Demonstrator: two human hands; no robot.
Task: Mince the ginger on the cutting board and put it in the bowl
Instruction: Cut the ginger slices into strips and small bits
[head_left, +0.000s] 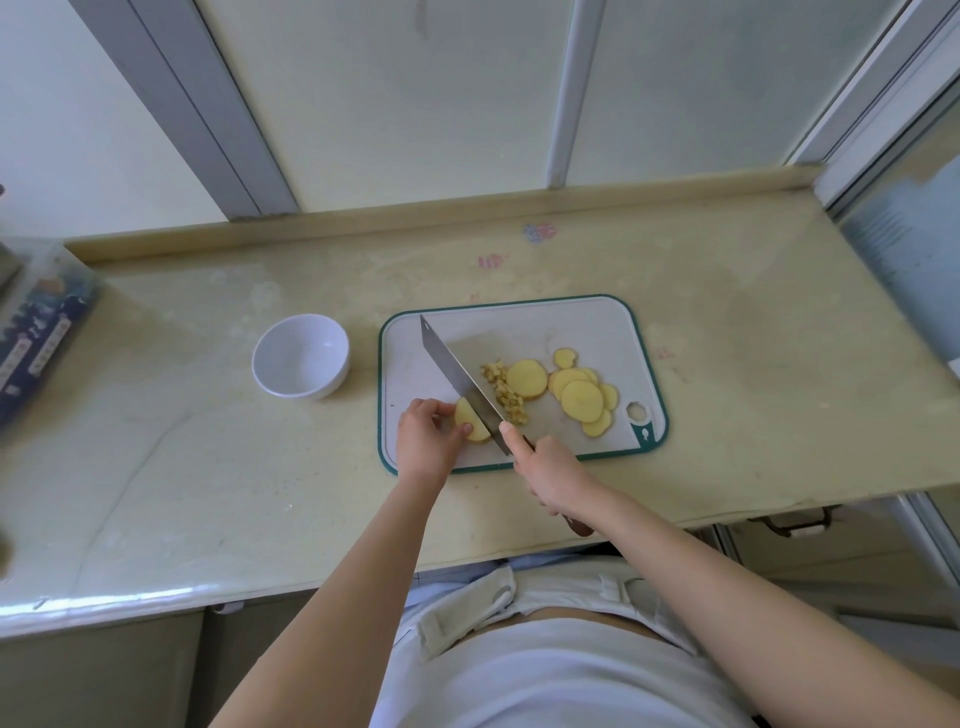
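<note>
Right hand grips cleaver; left hand pinches ginger slice on cutting board. Beige countertop, frosted window panels behind.

Pale yellow ginger slices lie overlapping on the right of my grey, teal-rimmed cutting board, with a small diced pile beside them. The white bowl stands upright just left of the board.

I see both forearms bare, no sleeves reaching them. A white top covers my torso. Its hem is folded.
</note>
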